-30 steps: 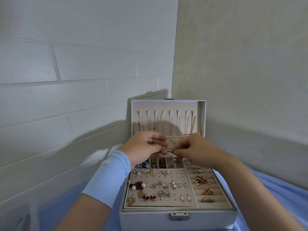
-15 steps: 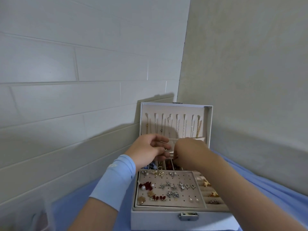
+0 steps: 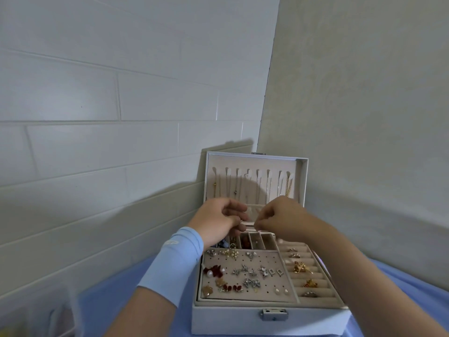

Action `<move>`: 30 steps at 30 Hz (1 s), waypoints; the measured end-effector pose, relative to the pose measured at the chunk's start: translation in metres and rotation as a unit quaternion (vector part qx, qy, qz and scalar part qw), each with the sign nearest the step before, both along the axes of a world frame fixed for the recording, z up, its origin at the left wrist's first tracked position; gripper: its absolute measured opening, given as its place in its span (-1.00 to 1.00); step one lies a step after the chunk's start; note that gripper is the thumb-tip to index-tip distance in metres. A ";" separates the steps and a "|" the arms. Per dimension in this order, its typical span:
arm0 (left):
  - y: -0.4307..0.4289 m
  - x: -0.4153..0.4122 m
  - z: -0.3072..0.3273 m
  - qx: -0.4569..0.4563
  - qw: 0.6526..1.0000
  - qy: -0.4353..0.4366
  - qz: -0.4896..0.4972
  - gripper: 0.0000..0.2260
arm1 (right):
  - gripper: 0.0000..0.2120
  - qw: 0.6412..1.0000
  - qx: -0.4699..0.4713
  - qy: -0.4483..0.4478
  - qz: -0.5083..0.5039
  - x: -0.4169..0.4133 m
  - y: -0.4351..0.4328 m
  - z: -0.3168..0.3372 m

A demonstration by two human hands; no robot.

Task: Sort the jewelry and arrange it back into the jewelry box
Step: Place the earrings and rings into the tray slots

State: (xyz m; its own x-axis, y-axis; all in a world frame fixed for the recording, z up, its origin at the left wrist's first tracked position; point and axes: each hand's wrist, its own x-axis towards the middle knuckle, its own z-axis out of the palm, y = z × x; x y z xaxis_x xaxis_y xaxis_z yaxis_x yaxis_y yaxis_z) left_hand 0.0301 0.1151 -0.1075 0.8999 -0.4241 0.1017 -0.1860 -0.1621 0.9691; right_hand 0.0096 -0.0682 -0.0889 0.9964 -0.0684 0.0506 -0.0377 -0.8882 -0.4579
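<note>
The jewelry box [image 3: 228,319] sits open on the blue cloth [image 3: 116,300], with its lid [image 3: 301,181] upright. The left hand [image 3: 217,221] and right hand [image 3: 281,218] hover over the rear compartments. Both have curled fingers pinching a thin jewelry piece [image 3: 245,221], too small to identify.

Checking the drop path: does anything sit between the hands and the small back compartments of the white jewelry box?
Nothing visible does. The left hand and right hand hang just above the back compartments of the open white jewelry box, fingers curled; any piece held is too small to see.
</note>
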 end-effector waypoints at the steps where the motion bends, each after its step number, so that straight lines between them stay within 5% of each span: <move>1: 0.000 0.000 0.000 0.001 1.000 -0.001 0.002 -0.78 | -0.90 0.999 0.037 -0.006 -0.007 -0.003 -0.002 0.002; 13: -0.008 -0.006 0.000 0.082 0.994 -0.069 -0.014 -0.88 | -0.87 0.941 0.332 -0.051 0.040 -0.032 -0.006 -0.003; 30: -0.007 -0.003 0.000 0.072 0.991 -0.115 0.000 -0.95 | -0.82 0.897 0.440 -0.019 0.033 -0.028 -0.008 -0.011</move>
State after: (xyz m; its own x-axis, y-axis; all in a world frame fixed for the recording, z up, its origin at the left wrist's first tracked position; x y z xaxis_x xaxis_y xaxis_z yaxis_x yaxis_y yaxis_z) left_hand 0.0270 0.1084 -0.1077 0.8596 -0.4499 0.2420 -0.3991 -0.2957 0.8679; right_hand -0.0188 -0.0765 -0.0997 0.9984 -0.0395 0.0398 0.0320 -0.1811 -0.9829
